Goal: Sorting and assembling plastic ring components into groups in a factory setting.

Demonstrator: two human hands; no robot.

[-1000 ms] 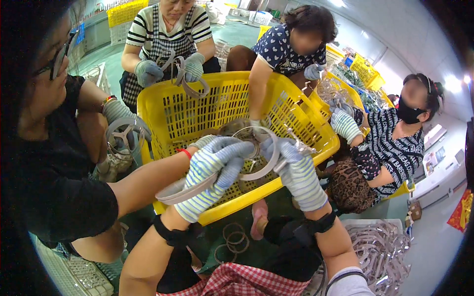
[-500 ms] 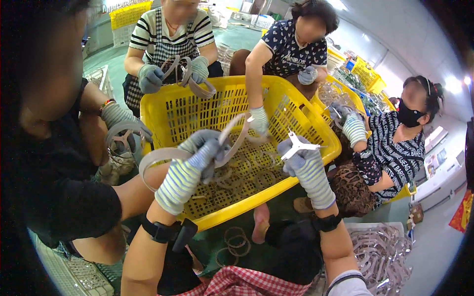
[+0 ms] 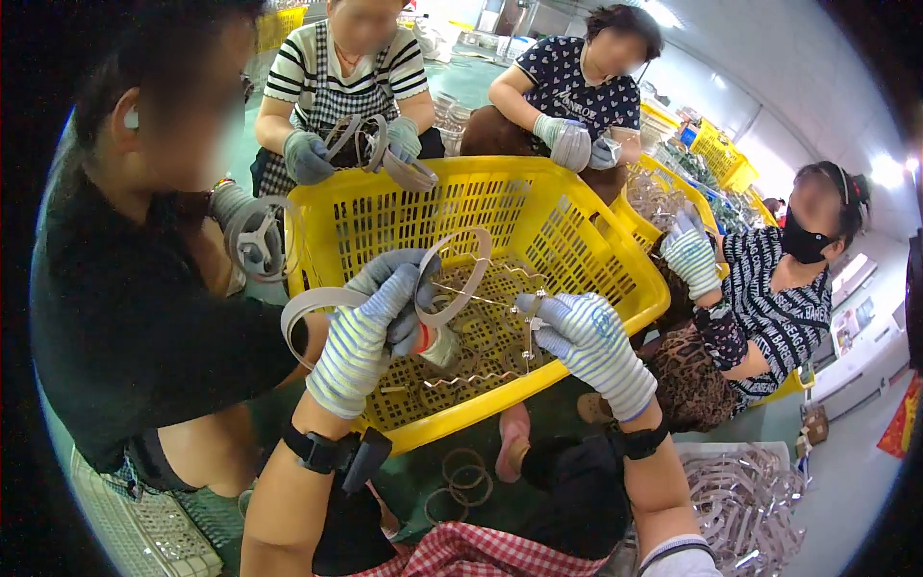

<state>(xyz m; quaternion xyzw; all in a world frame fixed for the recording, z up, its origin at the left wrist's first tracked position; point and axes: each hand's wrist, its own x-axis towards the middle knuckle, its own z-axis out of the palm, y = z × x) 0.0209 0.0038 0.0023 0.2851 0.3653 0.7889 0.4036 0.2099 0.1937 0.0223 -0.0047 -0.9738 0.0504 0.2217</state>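
Note:
My left hand (image 3: pixel 370 332), in a striped glove with grey fingers, is closed around pale flat rings. One ring (image 3: pixel 473 288) stands up from its fingers over the yellow basket; another ring (image 3: pixel 306 306) hangs at the wrist side. In my right hand (image 3: pixel 591 341), also gloved, a small three-armed metal bracket (image 3: pixel 535 325) is pinched, seen nearly edge-on. Thin wavy wires stretch from around the bracket; one wavy wire (image 3: pixel 471 379) lies low over the basket, and I cannot tell how they join. Behind my left hand, a co-worker's gloved hand (image 3: pixel 442 348) with a red cuff reaches into the basket.
The yellow slatted basket (image 3: pixel 423 440) stands before me with several rings inside. Co-workers sit around it, one close at my left; the far ones hold rings. More rings (image 3: pixel 466 481) lie on the floor, and a white crate (image 3: pixel 740 442) of metal pieces stands at my right.
The bracket in my right hand has turned from face-on to edge-on and moved left, closer to my left hand. A far co-worker's hand has left the basket; the left co-worker's hand now reaches in.

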